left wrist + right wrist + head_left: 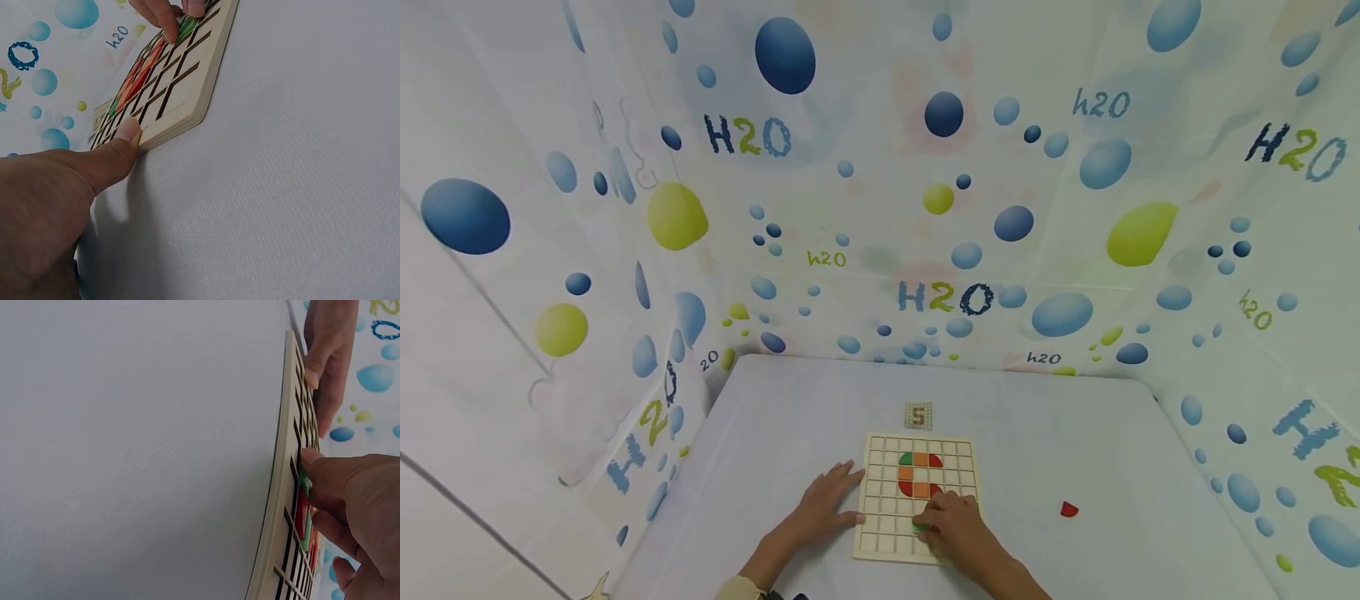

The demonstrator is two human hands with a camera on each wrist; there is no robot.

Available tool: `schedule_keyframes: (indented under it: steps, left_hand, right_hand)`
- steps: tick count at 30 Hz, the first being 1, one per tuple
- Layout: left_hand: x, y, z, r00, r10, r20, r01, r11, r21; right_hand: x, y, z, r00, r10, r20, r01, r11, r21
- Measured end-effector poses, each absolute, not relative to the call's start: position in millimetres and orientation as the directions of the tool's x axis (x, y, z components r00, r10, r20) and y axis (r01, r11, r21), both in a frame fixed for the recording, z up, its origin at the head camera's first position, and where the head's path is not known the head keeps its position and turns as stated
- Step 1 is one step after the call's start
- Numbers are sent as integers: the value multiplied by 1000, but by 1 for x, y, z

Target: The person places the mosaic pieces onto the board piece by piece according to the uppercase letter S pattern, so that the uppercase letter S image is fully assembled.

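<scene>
A pale wooden grid board (880, 500) lies on the table, with green (906, 459), orange (921, 459) and red (906, 488) tiles in a curved shape in its cells. Along the board's left edge rests my left hand (823, 504), fingers spread and thumb (128, 130) touching the rim. Over the board's lower right part, my right hand (955, 533) pinches a green tile (187, 26) between thumb and finger, at the grid's surface. In the right wrist view, a red tile (301, 514) shows beside the right fingers, which partly cover the pieces there.
Behind the board lies a small card (918, 416) with a figure like a 5 or S. One loose red rounded tile (1069, 509) lies on the white tablecloth (1075, 442), right of the board. A patterned curtain (865, 217) hangs behind and beside the table.
</scene>
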State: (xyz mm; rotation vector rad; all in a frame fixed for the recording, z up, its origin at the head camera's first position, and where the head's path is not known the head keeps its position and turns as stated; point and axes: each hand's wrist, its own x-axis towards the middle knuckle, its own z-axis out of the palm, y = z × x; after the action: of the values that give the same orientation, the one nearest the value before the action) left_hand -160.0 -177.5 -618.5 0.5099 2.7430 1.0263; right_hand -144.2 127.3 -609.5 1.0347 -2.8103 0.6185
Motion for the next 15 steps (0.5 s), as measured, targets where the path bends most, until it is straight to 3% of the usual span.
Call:
schedule_keyframes:
  steps: [11, 15]
  left_hand:
    - [-159, -176, -614, -922, 384, -59, 253, 709, 658]
    - [-159, -176, -614, -924, 378, -49, 256, 710, 656]
  right_hand:
    - [-141, 131, -604, -811, -559, 172, -581, 739, -340]
    - [-151, 152, -604, -868, -469, 165, -494, 777, -391]
